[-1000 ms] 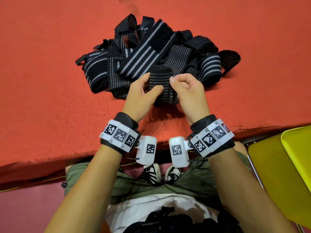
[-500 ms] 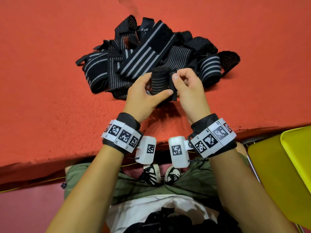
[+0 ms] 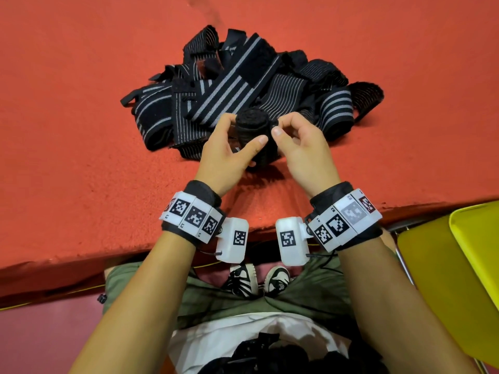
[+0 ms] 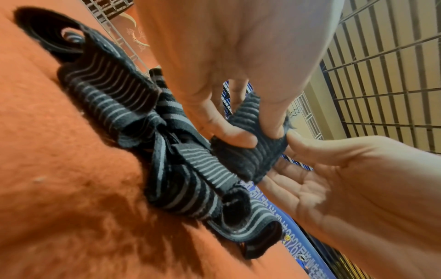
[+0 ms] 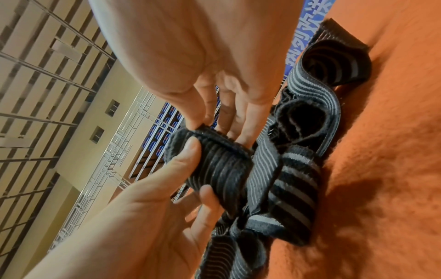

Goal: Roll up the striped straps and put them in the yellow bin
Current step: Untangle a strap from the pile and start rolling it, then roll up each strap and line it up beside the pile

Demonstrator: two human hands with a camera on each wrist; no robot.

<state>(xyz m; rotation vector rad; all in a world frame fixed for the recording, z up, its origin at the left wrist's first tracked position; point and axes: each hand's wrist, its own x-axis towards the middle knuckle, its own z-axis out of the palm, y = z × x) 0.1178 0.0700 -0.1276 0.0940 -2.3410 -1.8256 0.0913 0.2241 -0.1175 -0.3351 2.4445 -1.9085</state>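
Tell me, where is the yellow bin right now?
In the head view the yellow bin sits at the far right, off the edge of the red table, beside the person's right forearm.

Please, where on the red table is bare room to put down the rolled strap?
Bare red cloth lies left of the strap pile, also right of it and along the near table edge. The middle, around both hands, is crowded with loose straps.

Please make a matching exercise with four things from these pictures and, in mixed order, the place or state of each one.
Things:
1. rolled strap
2. pile of straps
3. yellow bin
4. shoes

Places or states:
A. beside the red table, at the right edge of the head view
B. lying loose on the table
C. on the floor under the table edge
D. held between both hands

Pairs: 1-D, 2-B, 3-A, 4-C
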